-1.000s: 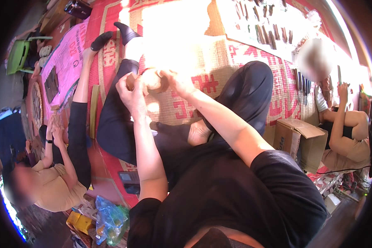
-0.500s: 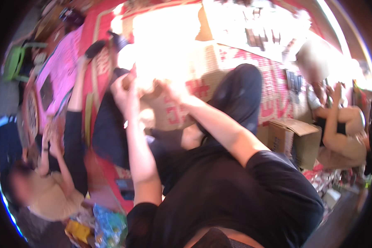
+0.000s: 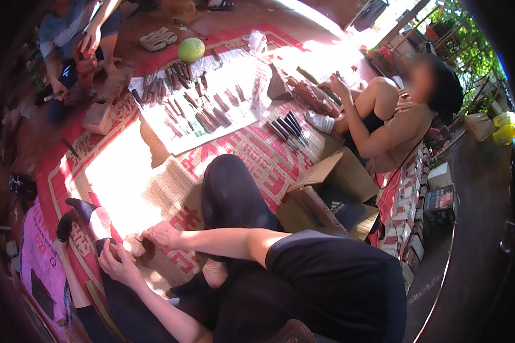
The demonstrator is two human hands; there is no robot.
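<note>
I sit on a woven mat with both hands in front of my bent legs. My right hand [image 3: 163, 235] is closed around the near end of a small brown lump [image 3: 134, 244]; sunlight and shade hide its exact kind. Just left of it, my left hand [image 3: 119, 264] has bent fingers, drawn together near the lump's left side. Whatever lies between those fingertips is too small to make out. My dark-trousered knee [image 3: 229, 180] rises right of the hands, and a bare foot [image 3: 214, 273] shows beneath my right forearm.
Many wooden-handled carving tools [image 3: 203, 108] lie on a white sheet [image 3: 180, 143]. Beside it are dark-handled blades [image 3: 289, 128], an open cardboard box [image 3: 309, 197], a wooden block [image 3: 98, 118] and a green melon [image 3: 191, 50]. Co-workers sit at the right and far left.
My view has swung to the right, bringing the tool sheet and the right-hand co-worker further in. Both hands stay close together around the brown lump.
</note>
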